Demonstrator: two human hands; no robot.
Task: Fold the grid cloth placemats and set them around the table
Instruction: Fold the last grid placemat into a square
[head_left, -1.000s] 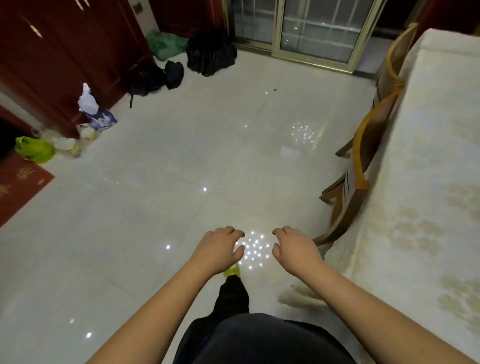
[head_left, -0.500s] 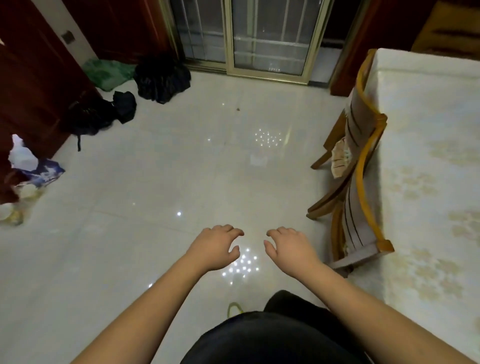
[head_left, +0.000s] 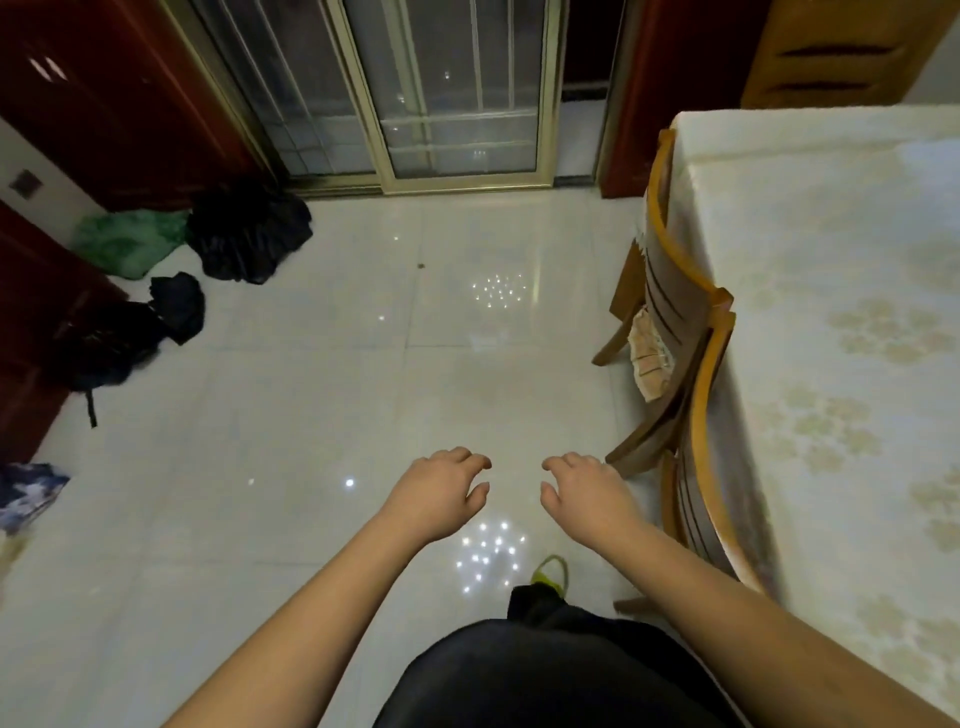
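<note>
No grid cloth placemat can be seen anywhere, not even on the long table (head_left: 831, 312) draped in pale floral cloth. Nothing is held: the left hand (head_left: 439, 493) and right hand (head_left: 587, 493) hang loosely curled over the glossy white tiled floor (head_left: 311, 415). Over the last second the view has been swung toward the table, so more tabletop and the two wooden chairs (head_left: 675, 332) are revealed; a placemat must probably be fetched.

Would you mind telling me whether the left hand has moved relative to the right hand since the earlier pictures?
No. The left hand hangs level with the right hand over the floor, much the same gap as before; only the camera view has swung toward the table.
</note>
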